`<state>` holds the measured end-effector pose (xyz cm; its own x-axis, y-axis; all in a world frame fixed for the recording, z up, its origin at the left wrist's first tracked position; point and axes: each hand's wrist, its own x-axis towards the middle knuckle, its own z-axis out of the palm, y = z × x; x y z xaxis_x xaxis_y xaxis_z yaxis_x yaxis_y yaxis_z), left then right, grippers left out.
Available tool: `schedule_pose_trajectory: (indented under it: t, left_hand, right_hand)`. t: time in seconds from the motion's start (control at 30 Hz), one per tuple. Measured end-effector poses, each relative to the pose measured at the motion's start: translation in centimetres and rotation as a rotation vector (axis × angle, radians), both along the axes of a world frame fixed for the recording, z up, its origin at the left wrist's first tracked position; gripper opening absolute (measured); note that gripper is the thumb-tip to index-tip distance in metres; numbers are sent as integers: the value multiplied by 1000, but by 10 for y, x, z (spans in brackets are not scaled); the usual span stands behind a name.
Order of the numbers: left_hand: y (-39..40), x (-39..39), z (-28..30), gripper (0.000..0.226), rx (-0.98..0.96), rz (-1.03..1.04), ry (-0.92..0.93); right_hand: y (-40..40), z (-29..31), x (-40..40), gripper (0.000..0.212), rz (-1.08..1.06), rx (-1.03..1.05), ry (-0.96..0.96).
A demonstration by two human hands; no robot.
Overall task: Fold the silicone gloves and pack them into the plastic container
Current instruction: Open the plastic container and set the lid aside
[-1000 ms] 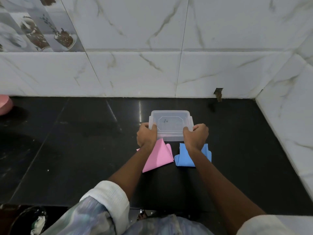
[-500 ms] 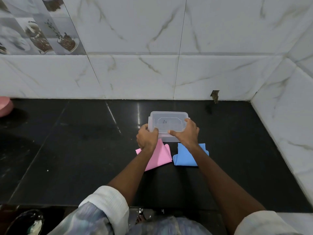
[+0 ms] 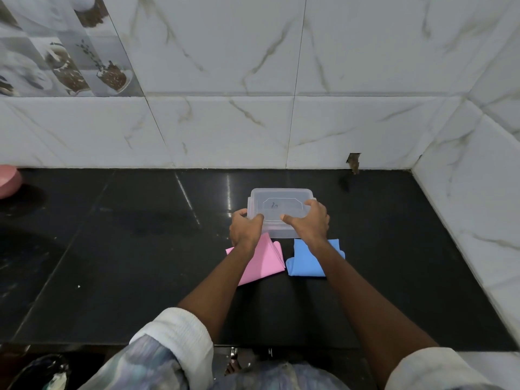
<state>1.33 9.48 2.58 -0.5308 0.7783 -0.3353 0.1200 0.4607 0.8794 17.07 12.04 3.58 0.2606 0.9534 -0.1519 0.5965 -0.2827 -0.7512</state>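
A black stone counter [image 3: 112,249] runs back to a white marble-tiled wall [image 3: 253,80]; toward its rear right sits the clear plastic container [image 3: 281,198], lid on, with both hands on it; the left hand [image 3: 245,229] curls its fingers around the near left corner, and the right hand [image 3: 309,220] lies spread across the lid, thumb pointing inward, seemingly to prise it off; just in front of the box lie the two gloves, side by side and close together, the pink glove [image 3: 264,263] folded into a triangle and the blue glove [image 3: 302,263] folded flatter, each partly under a forearm; folding looks finished; opening the box, packing both, and perhaps closing remain.
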Motion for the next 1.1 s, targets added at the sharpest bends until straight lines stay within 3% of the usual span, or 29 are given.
schedule_pose_trajectory:
  t: [0.23, 0.4, 0.53, 0.63, 0.77, 0.87, 1.0, 1.1]
  left_hand:
    - [1, -4, 7, 38, 7, 5, -49]
    - [2, -1, 12, 37, 94, 2, 175]
    - [1, -2, 13, 37, 192, -48, -241]
    - [0, -8, 10, 30, 176, 26, -468]
    - [-1, -19, 7, 18, 175, 246, -751]
    - [-1, -32, 12, 11, 269, 294, -908]
    - [-9, -52, 17, 14, 373, 74, -734]
    - [-17, -69, 18, 28, 389, -60, -373]
  right_hand:
    - [2, 2, 1, 79, -57, -1, 67]
    - [5, 3, 1, 75, -172, 29, 238]
    - [4, 5, 5, 66, -301, 165, 268]
    - [3, 11, 2, 64, -378, 287, 406]
    - [3, 19, -16, 35, -232, 279, 478]
    - [4, 23, -38, 43, -147, 222, 400]
    - [8, 26, -67, 55, 32, 188, 430]
    - [15, 37, -89, 41, 115, 54, 752]
